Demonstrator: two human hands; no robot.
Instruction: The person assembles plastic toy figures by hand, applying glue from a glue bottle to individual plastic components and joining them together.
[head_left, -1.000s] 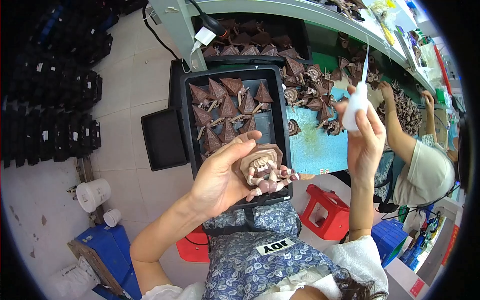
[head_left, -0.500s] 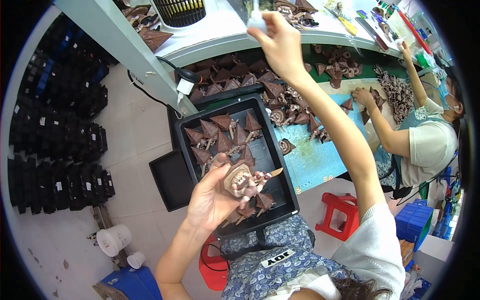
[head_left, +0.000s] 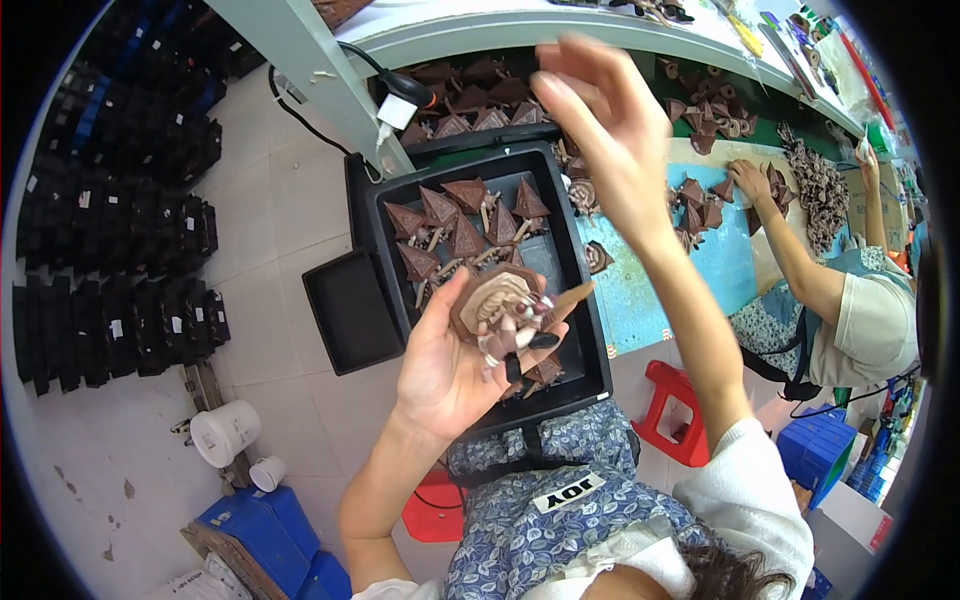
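Note:
A small figurine rests in my left hand, the thumb and fingers closed about its brown, broad-brimmed part. Two black boot-like feet, pale limbs and a tan pointed piece stick out on its right side. It is held over a black tray on my lap, where several brown pointed-hat figurines lie. My right hand is raised beyond the tray, near the shelf edge. Its thumb and fingers are apart, slightly blurred, with nothing seen between them.
A grey post with a white plug rises behind the tray. More brown pieces lie on a blue mat at the right, where a co-worker's hand reaches. A red stool and stacked black trays stand around.
The white bottle is out of my right hand, which has come down from the shelf. Black boot-like feet now show on the figurine in my left hand. The view has shifted.

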